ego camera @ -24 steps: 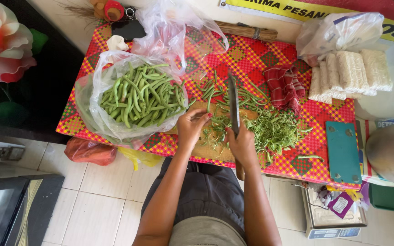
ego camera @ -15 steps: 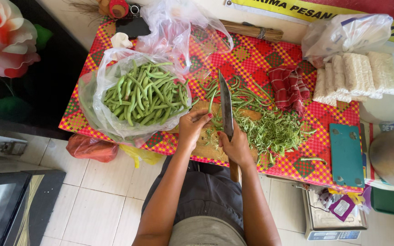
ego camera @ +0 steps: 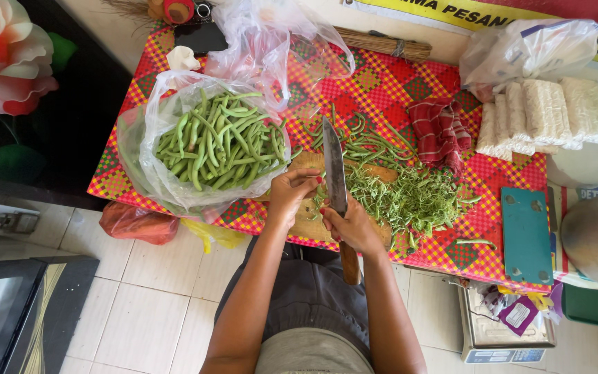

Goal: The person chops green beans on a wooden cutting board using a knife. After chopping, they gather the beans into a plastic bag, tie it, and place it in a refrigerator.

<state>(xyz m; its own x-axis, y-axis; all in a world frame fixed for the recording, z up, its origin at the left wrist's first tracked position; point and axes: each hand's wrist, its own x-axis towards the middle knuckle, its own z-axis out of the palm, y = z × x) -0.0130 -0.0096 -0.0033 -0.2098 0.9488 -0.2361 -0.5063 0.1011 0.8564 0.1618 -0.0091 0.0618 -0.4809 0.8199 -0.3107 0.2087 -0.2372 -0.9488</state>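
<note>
floor (ego camera: pixel 140 298): pale tiles | table (ego camera: pixel 410 76): red checked cloth | daylight

A long steel-bladed kitchen knife with a brown wooden handle (ego camera: pixel 334 181) stands with its edge down on a worn wooden chopping board (ego camera: pixel 306 220), tip pointing away from the person. Slender green beans (ego camera: pixel 321 196) lie bunched on the board against the blade's left side, beside a loose pile of thin green bean trimmings (ego camera: pixel 420 201).
</note>
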